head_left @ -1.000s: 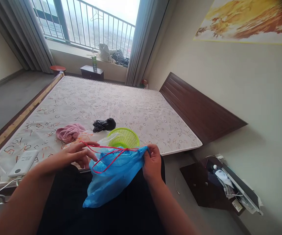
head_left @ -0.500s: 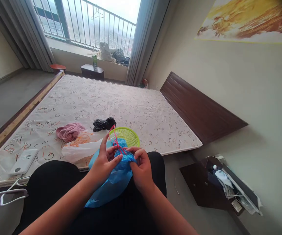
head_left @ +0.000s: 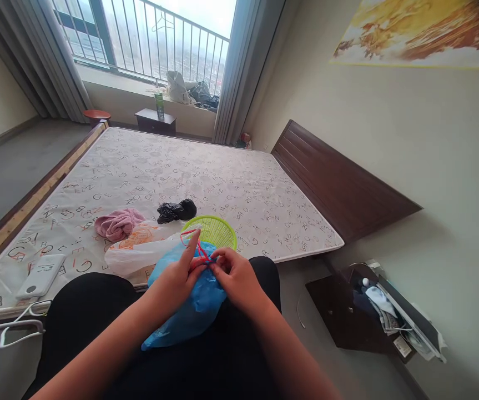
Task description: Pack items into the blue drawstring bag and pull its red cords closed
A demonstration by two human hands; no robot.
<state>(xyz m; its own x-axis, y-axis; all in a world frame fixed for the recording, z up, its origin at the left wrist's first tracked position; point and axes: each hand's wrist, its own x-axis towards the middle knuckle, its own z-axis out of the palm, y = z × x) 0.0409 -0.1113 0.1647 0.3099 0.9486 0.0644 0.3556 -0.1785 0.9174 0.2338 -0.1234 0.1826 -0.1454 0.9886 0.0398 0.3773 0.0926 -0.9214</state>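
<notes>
Two bare hands, the left hand (head_left: 176, 278) and the right hand (head_left: 237, 275), are now brought close together, not widely parted as a second ago, at the bunched neck of the translucent blue plastic bag (head_left: 181, 325), rested on the black-clothed lap (head_left: 91, 311). The thin red string (head_left: 202, 251) is pinched by right thumb and forefinger; the left forefinger is raised, its other fingers' grip cannot be told.

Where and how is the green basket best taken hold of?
Probably by the right-hand rim of the green basket, coming from the right: that curved edge is exposed, while the blue bag covers its near side in this view.
</notes>
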